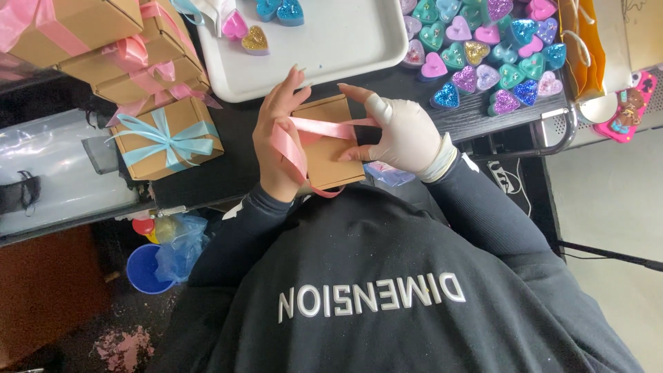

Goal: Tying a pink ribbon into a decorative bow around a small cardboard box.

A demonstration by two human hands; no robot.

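Observation:
A small brown cardboard box (pixel 333 148) rests at the near edge of the black table (pixel 235 138), right in front of my chest. A pink satin ribbon (pixel 324 127) crosses its lid and loops under its near side. My left hand (pixel 277 138), bare, grips the ribbon against the box's left side. My right hand (pixel 402 135), in a white fingerless glove, pinches the ribbon's other end at the box's right edge.
A box tied with a light blue ribbon (pixel 167 138) sits to the left, with pink-ribboned boxes (pixel 131 62) stacked behind it. A white tray (pixel 311 41) lies beyond, with several glittery heart-shaped pieces (pixel 483 55) to its right. A blue bucket (pixel 143 271) stands on the floor.

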